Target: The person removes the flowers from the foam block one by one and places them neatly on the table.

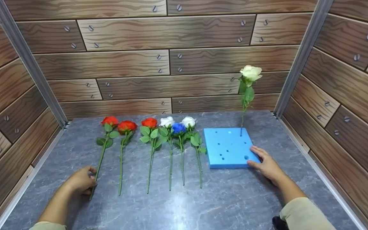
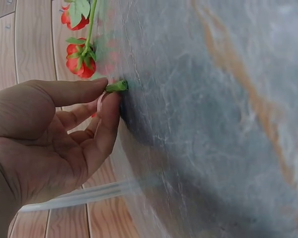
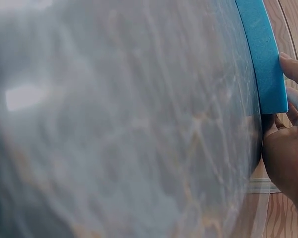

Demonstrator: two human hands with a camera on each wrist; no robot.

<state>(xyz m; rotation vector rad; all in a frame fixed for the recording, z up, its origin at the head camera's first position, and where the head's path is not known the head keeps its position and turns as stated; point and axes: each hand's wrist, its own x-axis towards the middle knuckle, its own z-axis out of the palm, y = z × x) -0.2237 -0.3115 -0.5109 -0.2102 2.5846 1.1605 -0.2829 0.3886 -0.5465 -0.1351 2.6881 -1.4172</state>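
Observation:
At the left, my left hand (image 1: 81,180) pinches the lower stem of the leftmost red rose (image 1: 110,120) between thumb and fingers. The cut stem end (image 2: 118,86) sticks out past the fingertips in the left wrist view, and the stem lies close to the tabletop. My right hand (image 1: 268,166) holds the near right corner of a flat blue block (image 1: 232,150) with several holes, the thumb on top and the fingers along its right side. A pale cream rose (image 1: 251,73) stands upright in a hole at the block's far right.
Between the hands lie a second red rose (image 1: 127,126), a third red rose (image 1: 149,122), a white rose (image 1: 167,121), a blue rose (image 1: 179,128) and another white rose (image 1: 188,122). Wood-patterned walls (image 1: 133,64) enclose the grey marbled table (image 1: 133,210) at the back and sides.

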